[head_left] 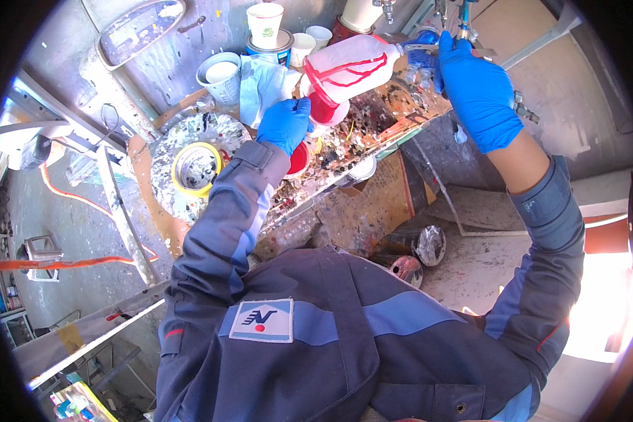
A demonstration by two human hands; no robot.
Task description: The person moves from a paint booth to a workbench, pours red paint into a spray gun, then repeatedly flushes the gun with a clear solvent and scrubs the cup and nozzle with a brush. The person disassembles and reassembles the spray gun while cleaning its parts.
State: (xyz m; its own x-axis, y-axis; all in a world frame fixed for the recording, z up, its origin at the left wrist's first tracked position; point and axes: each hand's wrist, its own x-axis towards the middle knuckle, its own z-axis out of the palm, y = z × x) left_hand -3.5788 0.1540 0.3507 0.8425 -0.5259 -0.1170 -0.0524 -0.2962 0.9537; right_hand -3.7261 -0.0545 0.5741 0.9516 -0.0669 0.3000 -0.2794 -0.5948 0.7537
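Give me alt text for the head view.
A blue-gloved left hand is near the wide end of a translucent bottle streaked with red, above a paint-splattered bench; the gloved right hand is beyond the bottle's narrow end; both grips are unclear. Nearby are a container of red paint and a yellow ring.

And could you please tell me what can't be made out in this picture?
All in the head view:
Left hand: palm side and any grip, hidden by its own back.
Right hand: palm side, hidden likewise.
White container: top, cut off by the upper edge.
Bright area at right: details, lost to glare.
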